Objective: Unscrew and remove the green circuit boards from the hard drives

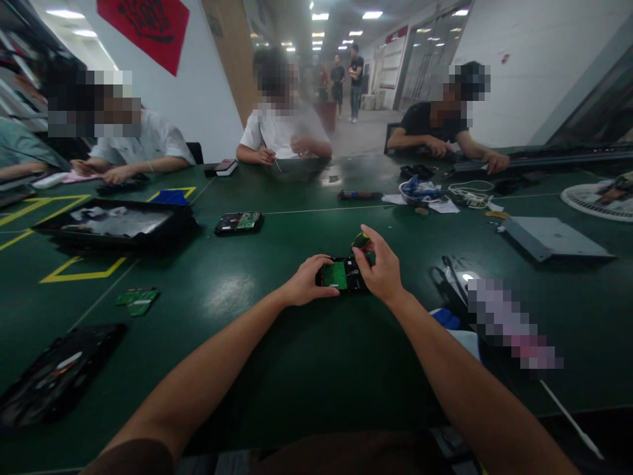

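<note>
A black hard drive (pixel 345 274) with a green circuit board on top lies on the dark green table (pixel 277 356) in front of me. My left hand (pixel 307 282) is closed on the drive's left end, fingers wrapped over its edge. My right hand (pixel 380 267) is closed around a screwdriver (pixel 361 239) with a dark, yellow-marked handle, held upright over the drive's right part. The tool's tip is hidden behind my fingers.
Another hard drive (pixel 239 222) lies farther back, left of centre. A black tray (pixel 116 223) sits at the left, loose green boards (pixel 138 300) nearer me, a dark tray (pixel 54 379) at the near left. A grey metal plate (pixel 548 236) lies right. Three people sit across the table.
</note>
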Available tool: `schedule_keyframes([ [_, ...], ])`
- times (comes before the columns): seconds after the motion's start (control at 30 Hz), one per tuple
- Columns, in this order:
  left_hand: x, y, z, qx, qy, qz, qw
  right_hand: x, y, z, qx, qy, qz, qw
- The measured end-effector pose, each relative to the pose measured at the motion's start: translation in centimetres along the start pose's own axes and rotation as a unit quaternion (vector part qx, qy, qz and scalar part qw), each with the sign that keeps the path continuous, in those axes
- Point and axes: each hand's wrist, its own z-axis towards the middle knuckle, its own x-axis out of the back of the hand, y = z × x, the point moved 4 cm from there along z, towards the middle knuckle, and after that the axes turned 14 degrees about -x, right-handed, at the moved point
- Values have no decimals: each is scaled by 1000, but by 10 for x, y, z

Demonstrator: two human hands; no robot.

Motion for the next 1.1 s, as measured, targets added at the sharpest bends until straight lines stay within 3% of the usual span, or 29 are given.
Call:
schedule_keyframes([
  [0.47,-2,1,0,-3,0,1,1000,-2,-6,-2,19,-28,14,999],
  [1.1,-7,8,0,-4,6,9,1000,1,-3,4,33,18,10,999],
])
